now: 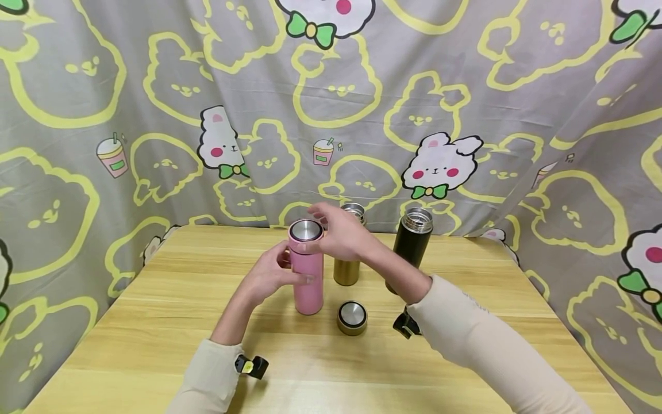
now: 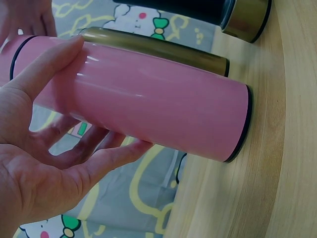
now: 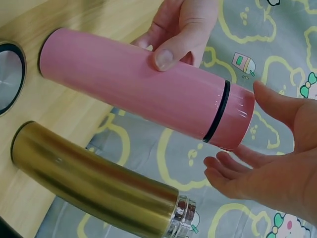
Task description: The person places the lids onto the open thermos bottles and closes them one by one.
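Note:
A pink thermos flask stands upright with its pink lid on; the lid's top is a silver disc with a dark ring. My left hand holds the flask's body from the left, thumb across the front and fingers behind it, as the left wrist view shows. At the top, my right hand has its thumb on one side of the lid and fingers on the other, pinching it. Behind that hand is a gold flask, its steel threaded neck uncovered.
To the right stands a black flask with an uncovered threaded neck and a gold base band. A loose gold lid lies top up on the wooden table, in front of the flasks. A patterned curtain hangs behind and at both sides.

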Tool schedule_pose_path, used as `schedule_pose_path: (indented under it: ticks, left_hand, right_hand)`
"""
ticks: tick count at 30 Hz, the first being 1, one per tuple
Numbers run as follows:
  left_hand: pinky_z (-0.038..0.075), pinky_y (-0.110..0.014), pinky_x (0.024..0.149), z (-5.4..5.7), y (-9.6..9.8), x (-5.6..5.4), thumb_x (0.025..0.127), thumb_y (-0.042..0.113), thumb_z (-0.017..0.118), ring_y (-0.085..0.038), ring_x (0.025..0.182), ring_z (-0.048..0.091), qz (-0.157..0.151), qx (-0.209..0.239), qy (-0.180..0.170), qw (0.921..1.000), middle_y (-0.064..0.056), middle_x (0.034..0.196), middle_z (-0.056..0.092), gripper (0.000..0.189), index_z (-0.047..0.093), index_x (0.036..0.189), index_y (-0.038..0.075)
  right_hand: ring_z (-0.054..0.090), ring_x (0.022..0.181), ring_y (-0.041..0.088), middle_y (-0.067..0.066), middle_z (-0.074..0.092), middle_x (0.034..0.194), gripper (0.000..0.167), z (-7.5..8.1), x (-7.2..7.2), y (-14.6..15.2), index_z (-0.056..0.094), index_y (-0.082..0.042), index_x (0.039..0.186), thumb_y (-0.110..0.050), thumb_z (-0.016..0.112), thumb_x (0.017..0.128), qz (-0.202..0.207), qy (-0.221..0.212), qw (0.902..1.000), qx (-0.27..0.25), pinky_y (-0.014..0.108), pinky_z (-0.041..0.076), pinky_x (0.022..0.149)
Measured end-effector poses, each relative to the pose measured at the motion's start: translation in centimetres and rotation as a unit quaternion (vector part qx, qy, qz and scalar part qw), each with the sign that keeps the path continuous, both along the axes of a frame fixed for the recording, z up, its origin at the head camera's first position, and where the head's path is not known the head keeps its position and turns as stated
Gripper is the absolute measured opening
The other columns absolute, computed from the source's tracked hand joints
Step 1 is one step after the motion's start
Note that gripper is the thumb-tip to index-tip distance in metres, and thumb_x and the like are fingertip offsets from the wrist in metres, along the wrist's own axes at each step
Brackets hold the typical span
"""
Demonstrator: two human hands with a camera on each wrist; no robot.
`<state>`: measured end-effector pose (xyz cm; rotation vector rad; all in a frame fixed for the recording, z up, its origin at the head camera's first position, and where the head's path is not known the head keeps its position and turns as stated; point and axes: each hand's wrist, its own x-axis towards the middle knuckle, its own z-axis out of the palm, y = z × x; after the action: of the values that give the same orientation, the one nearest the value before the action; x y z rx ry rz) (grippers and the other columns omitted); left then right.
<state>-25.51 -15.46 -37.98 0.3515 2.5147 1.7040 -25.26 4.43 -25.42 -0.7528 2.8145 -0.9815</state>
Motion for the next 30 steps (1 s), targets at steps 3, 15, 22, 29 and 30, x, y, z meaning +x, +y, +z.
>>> schedule_pose_path:
  ticks: [3, 15, 22, 29, 30]
  left_hand:
    - [0.052, -0.039, 0.088, 0.0, 0.0, 0.0, 0.070, 0.030, 0.093, -0.026, 0.105, 0.061, -0.002, 0.000, 0.000, 1.0000, -0.008, 0.116, 0.065, 0.073, 0.057, 0.133, 0.024]
    - [0.052, -0.040, 0.088, 0.0, 0.0, 0.0, 0.071, 0.030, 0.093, -0.026, 0.106, 0.061, -0.003, 0.005, -0.002, 1.0000, -0.009, 0.116, 0.066, 0.073, 0.057, 0.134, 0.024]
    - [0.052, -0.042, 0.090, -0.1, 0.0, 0.0, 0.071, 0.030, 0.093, -0.026, 0.107, 0.062, -0.003, 0.003, -0.003, 1.0000, -0.009, 0.117, 0.066, 0.074, 0.056, 0.135, 0.024]
    - [0.051, -0.043, 0.092, 0.0, -0.1, 0.0, 0.072, 0.032, 0.092, -0.025, 0.108, 0.064, -0.006, 0.002, 0.005, 1.0000, -0.009, 0.117, 0.068, 0.073, 0.057, 0.134, 0.025]
    - [0.052, -0.043, 0.092, 0.0, -0.1, 0.0, 0.072, 0.032, 0.092, -0.025, 0.108, 0.064, -0.006, 0.002, 0.006, 1.0000, -0.009, 0.117, 0.068, 0.072, 0.057, 0.134, 0.024]
  right_hand:
    - [0.057, 0.130, 0.027, 0.010, 0.061, 0.141, 0.071, 0.0, -0.2, 0.0, 0.053, -0.012, 0.145, -0.029, 0.081, 0.082, 0.019, -0.010, 0.9997, -0.010, 0.045, 0.046, 0.107]
    - [0.064, 0.117, 0.020, 0.006, 0.067, 0.130, 0.057, -0.3, 0.0, -0.3, 0.059, -0.012, 0.140, -0.016, 0.074, 0.085, 0.036, 0.007, 0.9993, -0.003, 0.039, 0.049, 0.101]
    - [0.065, 0.113, 0.020, 0.004, 0.069, 0.127, 0.057, -0.5, -0.1, -0.3, 0.061, -0.013, 0.138, -0.023, 0.079, 0.084, 0.020, 0.018, 0.9996, -0.002, 0.039, 0.051, 0.098]
    - [0.067, 0.099, 0.018, 0.002, 0.072, 0.110, 0.058, -1.4, 0.1, -0.4, 0.066, -0.010, 0.125, -0.037, 0.088, 0.078, -0.012, 0.059, 0.9975, -0.037, 0.033, 0.053, 0.085]
    - [0.066, 0.097, 0.018, 0.002, 0.071, 0.108, 0.058, -1.5, 0.1, -0.4, 0.066, -0.009, 0.123, -0.038, 0.088, 0.077, -0.016, 0.067, 0.9967, -0.043, 0.032, 0.053, 0.083]
